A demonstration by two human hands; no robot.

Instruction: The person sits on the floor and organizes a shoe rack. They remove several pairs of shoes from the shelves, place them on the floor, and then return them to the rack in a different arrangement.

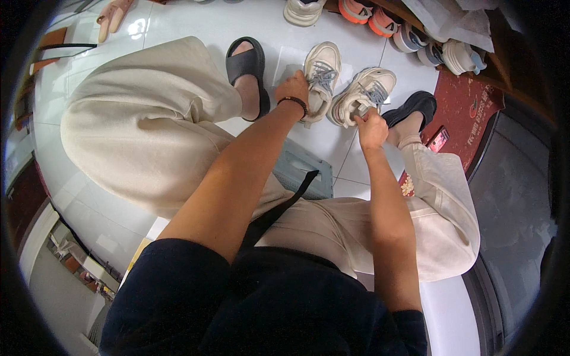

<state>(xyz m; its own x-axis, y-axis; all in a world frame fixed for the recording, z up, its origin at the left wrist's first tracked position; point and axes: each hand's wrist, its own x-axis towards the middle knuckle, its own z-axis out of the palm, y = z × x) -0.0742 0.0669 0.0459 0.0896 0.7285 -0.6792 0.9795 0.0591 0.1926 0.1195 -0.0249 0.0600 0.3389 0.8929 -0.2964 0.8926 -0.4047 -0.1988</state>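
Two beige sneakers with grey laces stand on the floor before me, toes pointing away. My left hand point(292, 90) is curled against the outer side of the left sneaker point(322, 62), by its opening; the fingertips are partly hidden. A dark beaded bracelet point(294, 106) circles that wrist. At the right sneaker point(378, 80), my right hand point(373, 130) pinches the collar near the heel with thumb and fingers. The sneakers sit side by side, the right one angled outward. My feet, in a black slide sandal point(242, 62) and a black shoe point(412, 109), flank the pair.
Several shoes line a shelf at the upper right, among them orange-soled sneakers point(384, 22). A phone point(438, 139) rests by a red mat point(463, 107) bearing writing. Between my legs is a grey-blue plastic stool point(307, 167). Pink slippers point(113, 18) lie at upper left.
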